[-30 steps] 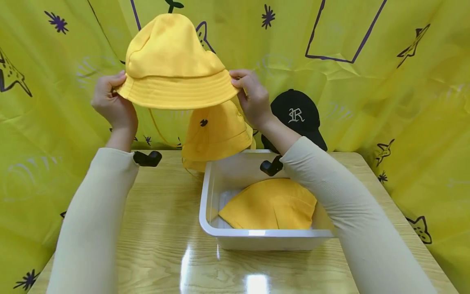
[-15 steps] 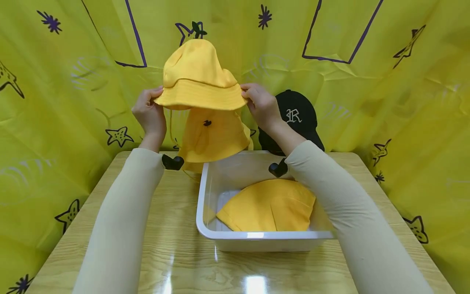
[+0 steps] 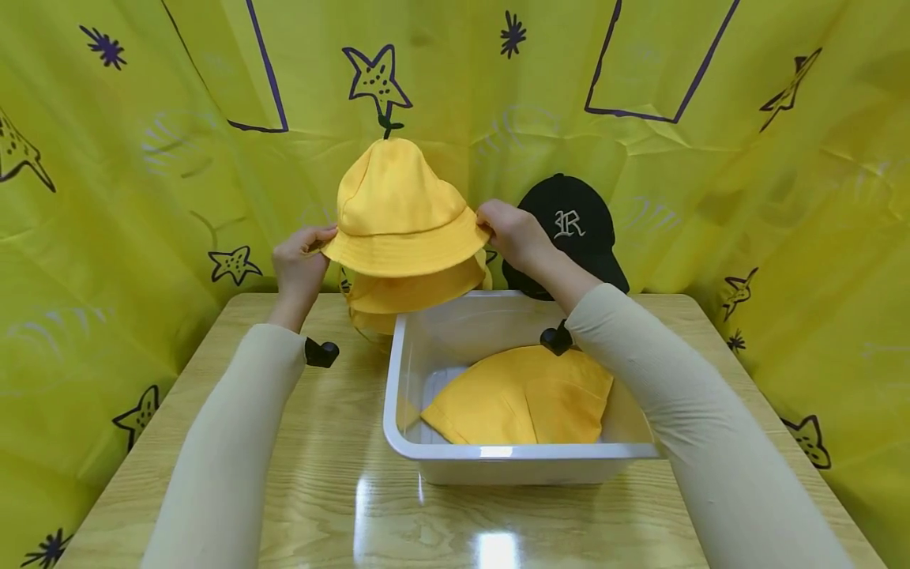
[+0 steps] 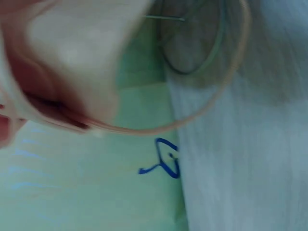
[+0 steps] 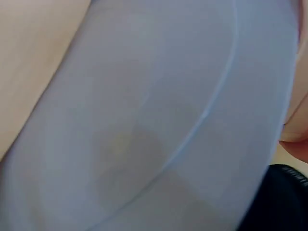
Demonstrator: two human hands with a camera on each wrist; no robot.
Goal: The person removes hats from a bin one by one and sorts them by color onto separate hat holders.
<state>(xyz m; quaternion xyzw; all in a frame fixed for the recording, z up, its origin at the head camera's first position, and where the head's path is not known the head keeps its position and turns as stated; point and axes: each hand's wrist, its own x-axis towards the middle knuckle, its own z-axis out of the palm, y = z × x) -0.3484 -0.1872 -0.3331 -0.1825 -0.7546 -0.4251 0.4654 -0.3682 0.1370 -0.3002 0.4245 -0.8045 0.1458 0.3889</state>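
A yellow bucket hat [image 3: 401,201] with a small green sprout on its crown is held level by both hands. My left hand [image 3: 297,269] pinches the left side of the brim, my right hand [image 3: 517,237] the right side. Directly below, overlapped by its brim, is a second yellow bucket hat [image 3: 419,291], its crown hidden. From the left hand hangs a thin cord [image 4: 211,108] in the left wrist view. A pale, curved surface with a seam [image 5: 204,115] fills most of the right wrist view, with fingers [image 5: 296,120] at its right edge.
A white plastic bin [image 3: 533,452] stands on the wooden table [image 3: 320,474], with a folded yellow hat [image 3: 526,395] inside. Behind the bin is a black cap [image 3: 569,225] with a letter R. A patterned yellow curtain [image 3: 711,197] surrounds the table's back and sides.
Both hands have brought the bucket hat down and to the right, from high at the left to over the second hat, which it now mostly covers. The bin's contents look unchanged.
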